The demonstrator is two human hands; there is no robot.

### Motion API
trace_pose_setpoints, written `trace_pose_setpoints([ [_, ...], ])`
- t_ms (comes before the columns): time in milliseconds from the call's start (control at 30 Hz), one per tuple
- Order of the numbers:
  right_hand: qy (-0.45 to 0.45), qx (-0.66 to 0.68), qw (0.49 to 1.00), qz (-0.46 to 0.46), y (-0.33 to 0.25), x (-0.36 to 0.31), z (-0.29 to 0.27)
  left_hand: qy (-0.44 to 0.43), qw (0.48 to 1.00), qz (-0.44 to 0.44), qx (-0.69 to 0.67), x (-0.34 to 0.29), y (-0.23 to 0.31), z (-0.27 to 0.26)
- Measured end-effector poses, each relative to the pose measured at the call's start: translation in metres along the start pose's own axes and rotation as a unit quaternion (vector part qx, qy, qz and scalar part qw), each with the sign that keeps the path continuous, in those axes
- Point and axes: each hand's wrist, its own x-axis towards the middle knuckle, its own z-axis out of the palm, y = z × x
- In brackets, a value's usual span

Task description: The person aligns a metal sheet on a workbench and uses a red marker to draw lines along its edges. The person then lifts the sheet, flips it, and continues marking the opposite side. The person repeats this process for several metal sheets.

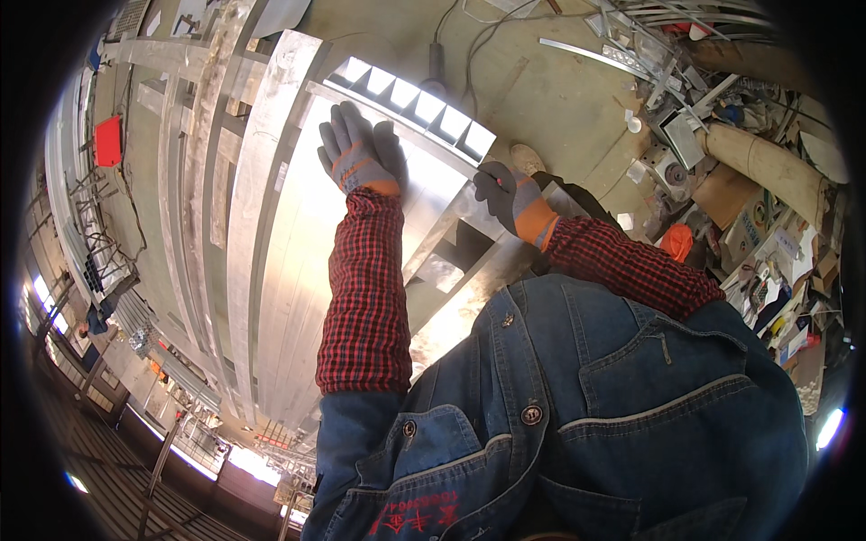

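Observation:
A long, shiny metal panel (pixel 311 234) stretches away below my arms, resting on a metal frame. Along its far end runs a row of square hollow openings (pixel 404 95). My left hand (pixel 356 153), in a grey and orange work glove, lies flat on the panel just short of that row, fingers stretched. At the panel's right corner is my right hand (pixel 514 200), gloved alike, with its fingers curled in. Whatever those fingers hold, if anything, is hidden. Beside the panel's left side lies a wide metal bar (pixel 284 99).
More long metal bars (pixel 185 180) run along the left, with a red box-like object (pixel 108 142) beyond them. Cables (pixel 469 54) cross the floor ahead. Scrap, cardboard (pixel 724 191) and a large tube (pixel 762 162) are piled at the right, near an orange bag-like item (pixel 677 242).

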Motion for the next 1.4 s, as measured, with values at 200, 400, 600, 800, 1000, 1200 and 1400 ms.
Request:
trace_pose_setpoints([
  [200, 0.011, -0.002, 1.000, -0.005, 0.003, 0.001, 0.002, -0.075, 0.997, -0.025, 0.021, 0.004, -0.003, -0.002],
  [400, 0.006, 0.022, 1.000, -0.005, 0.000, -0.002, 0.003, -0.079, 0.996, -0.028, 0.034, 0.001, 0.002, -0.005],
  [600, 0.018, 0.033, 0.999, 0.019, -0.005, -0.001, 0.006, -0.065, 0.997, -0.020, 0.046, 0.003, -0.004, 0.001],
  [800, 0.025, 0.020, 0.999, 0.015, -0.002, -0.001, 0.006, -0.045, 0.998, -0.011, 0.032, 0.001, -0.007, 0.003],
  [1000, 0.020, 0.042, 0.999, 0.012, 0.006, 0.001, 0.006, -0.042, 0.999, -0.016, 0.030, 0.001, -0.007, 0.005],
  [1200, 0.014, 0.038, 0.999, 0.010, 0.014, 0.003, 0.004, -0.053, 0.998, -0.014, 0.042, 0.001, -0.010, 0.008],
  [1400, 0.014, 0.057, 0.998, 0.015, 0.011, 0.003, 0.005, -0.048, 0.998, -0.014, 0.038, 0.001, -0.011, 0.009],
])
